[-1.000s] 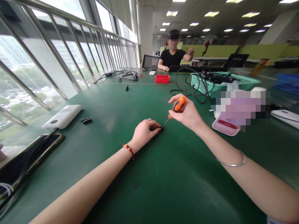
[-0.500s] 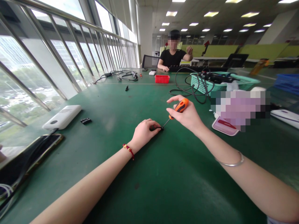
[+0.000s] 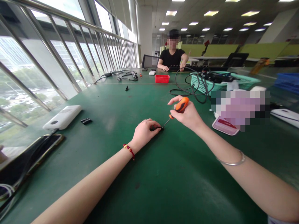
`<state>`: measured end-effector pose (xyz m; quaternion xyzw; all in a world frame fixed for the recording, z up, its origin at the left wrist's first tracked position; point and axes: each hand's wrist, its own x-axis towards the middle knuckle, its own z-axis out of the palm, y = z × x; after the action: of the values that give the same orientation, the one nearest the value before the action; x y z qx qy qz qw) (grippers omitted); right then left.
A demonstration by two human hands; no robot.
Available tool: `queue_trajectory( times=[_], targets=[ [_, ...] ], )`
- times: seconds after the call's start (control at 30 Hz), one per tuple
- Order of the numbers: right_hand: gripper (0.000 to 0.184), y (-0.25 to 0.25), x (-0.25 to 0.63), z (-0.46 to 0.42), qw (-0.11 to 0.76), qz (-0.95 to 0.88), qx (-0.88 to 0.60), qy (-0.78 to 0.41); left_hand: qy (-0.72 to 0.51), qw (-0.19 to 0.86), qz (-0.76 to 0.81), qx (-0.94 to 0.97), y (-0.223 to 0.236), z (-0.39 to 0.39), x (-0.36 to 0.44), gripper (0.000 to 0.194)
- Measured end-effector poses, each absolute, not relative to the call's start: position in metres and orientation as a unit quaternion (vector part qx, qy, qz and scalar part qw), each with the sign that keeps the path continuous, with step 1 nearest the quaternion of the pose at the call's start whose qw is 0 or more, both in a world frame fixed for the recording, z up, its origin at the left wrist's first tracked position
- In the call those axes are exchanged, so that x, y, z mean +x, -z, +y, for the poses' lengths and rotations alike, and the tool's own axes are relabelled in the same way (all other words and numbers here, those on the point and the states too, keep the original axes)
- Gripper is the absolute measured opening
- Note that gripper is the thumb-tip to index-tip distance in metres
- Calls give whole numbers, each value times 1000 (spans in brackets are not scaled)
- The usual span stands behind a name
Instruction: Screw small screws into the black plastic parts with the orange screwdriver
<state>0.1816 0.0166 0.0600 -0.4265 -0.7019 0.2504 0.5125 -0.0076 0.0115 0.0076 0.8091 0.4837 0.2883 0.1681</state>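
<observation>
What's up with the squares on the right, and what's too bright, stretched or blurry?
Head view: pinkish blocky squares hide whatever is there; head view: the window glares nearly white, and the railing looks stretched toward the left edge; head view: the orange screwdriver is clear enough, but the small black part in the left hand is too tiny to make out.

No text, label, brand name, number or sign can be read on anything, near or far, left or right.

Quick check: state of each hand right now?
Left hand: closed, pinching a small black part.
Right hand: holding an orange-and-black screwdriver.
</observation>
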Motion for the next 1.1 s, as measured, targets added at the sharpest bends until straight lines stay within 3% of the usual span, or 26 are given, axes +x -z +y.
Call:
queue_trajectory(
  times=[0.07, 0.17, 0.27, 0.47, 0.63, 1.1],
  targets=[
    [20, -60, 185, 15, 512, -703, -410, -276, -289, 163, 490, 806, -8, 11, -7, 14],
    [10, -58, 190, 10, 485, -691, -419, -333, -291, 154, 490, 807, -7, 11, -7, 15],
    [24, -54, 196, 1, 465, -669, -437, -380, -293, 154, 489, 807, -6, 11, -8, 16],
    [27, -31, 212, -7, 547, -623, -434, -353, -303, 183, 499, 791, -8, 11, -6, 16],
    [26, -6, 217, -1, 547, -605, -461, -349, -309, 206, 503, 780, -10, 11, -6, 13],
    [15, 3, 204, -6, 370, -802, -431, -185, -318, 229, 496, 775, -9, 12, -6, 20]
  ],
)
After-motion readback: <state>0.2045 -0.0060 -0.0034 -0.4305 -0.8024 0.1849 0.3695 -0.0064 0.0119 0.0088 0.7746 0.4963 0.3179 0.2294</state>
